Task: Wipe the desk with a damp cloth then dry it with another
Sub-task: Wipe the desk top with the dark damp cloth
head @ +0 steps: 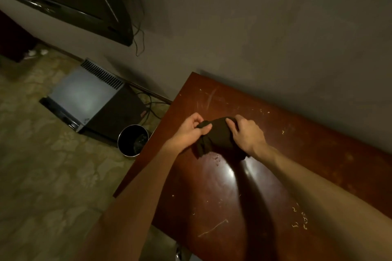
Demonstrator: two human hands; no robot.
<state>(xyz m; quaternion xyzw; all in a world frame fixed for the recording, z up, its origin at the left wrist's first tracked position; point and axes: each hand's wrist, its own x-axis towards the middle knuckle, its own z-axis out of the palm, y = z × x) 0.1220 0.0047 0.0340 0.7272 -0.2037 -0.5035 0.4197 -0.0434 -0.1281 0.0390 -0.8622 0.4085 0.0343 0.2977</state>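
Dark cloth bunched, gripped by left hand, right hand, over scratched desk

cloth: dark, bunched into a wad, lower edge touching the desktop, 11 o'clock of desk centre | desk: reddish-brown glossy wood, scratched, pale specks scattered, thickest toward 5 o'clock

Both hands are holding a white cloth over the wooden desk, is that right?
No: the head view shows the cloth is dark, not white. The left hand and right hand both grip it over the wooden desk.
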